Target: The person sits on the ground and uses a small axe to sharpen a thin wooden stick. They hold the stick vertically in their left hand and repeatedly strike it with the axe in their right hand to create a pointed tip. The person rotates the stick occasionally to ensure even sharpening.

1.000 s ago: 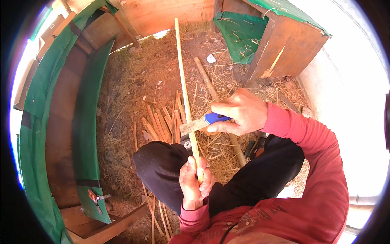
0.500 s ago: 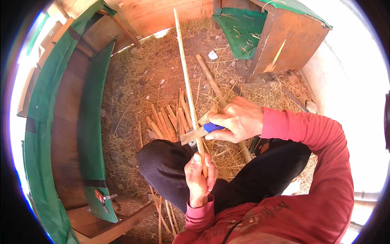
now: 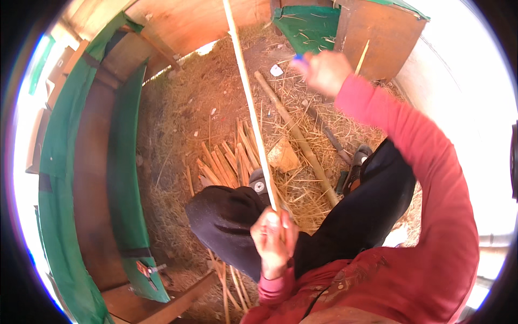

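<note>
My left hand [image 3: 273, 237] is closed around the lower end of a long, pale wooden strip [image 3: 249, 100]. The strip slants up and away, beyond the top of the view. Raised to the right of it, my right hand [image 3: 329, 73] is closed on the blue handle of a knife [image 3: 301, 62]. Motion smears this hand, and the knife's blade cannot be made out. The knife is apart from the strip. Below the strip are my bent legs in black trousers [image 3: 226, 213].
Several split sticks [image 3: 226, 164] lie in a pile beyond my left knee. A round pole [image 3: 294, 129], a wood block [image 3: 284, 155] and a dark bar [image 3: 333, 139] lie on straw. A wooden box [image 3: 383, 40] stands far right; a green-covered frame [image 3: 56, 189] runs along the left.
My right hand has swung the knife up and away from the strip, where its flat blade lay across the wood. My left hand has shifted slightly down and right, still gripping the strip.
</note>
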Available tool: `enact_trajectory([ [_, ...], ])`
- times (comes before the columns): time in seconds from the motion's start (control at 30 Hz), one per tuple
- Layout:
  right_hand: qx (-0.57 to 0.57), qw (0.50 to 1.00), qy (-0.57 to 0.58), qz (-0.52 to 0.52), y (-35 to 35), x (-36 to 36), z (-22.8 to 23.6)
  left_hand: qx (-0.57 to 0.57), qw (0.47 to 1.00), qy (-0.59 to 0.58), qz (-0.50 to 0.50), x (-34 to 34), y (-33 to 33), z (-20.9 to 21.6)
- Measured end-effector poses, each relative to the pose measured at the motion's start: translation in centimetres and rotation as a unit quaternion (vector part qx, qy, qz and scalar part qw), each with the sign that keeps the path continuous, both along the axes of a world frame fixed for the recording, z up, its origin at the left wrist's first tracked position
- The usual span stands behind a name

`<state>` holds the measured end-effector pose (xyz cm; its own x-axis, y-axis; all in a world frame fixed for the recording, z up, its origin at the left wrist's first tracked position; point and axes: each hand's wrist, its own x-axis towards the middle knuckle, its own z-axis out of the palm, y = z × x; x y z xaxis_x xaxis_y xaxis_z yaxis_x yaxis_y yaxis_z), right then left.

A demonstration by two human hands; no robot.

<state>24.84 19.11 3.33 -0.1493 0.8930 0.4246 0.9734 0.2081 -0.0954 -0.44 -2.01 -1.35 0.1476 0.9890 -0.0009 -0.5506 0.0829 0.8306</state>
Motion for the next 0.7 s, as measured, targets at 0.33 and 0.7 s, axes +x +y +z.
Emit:
enact_trajectory([
  [0.33,-0.007,0.934,0.124,0.335,-7.2,-4.3,2.8,-0.018,1.000,0.010,0.005,0.4,1.1,-0.5],
  [0.7,0.054,0.994,-0.010,0.096,-3.6,-3.6,0.5,-0.076,0.991,-0.099,-0.051,1.6,0.2,0.1],
])
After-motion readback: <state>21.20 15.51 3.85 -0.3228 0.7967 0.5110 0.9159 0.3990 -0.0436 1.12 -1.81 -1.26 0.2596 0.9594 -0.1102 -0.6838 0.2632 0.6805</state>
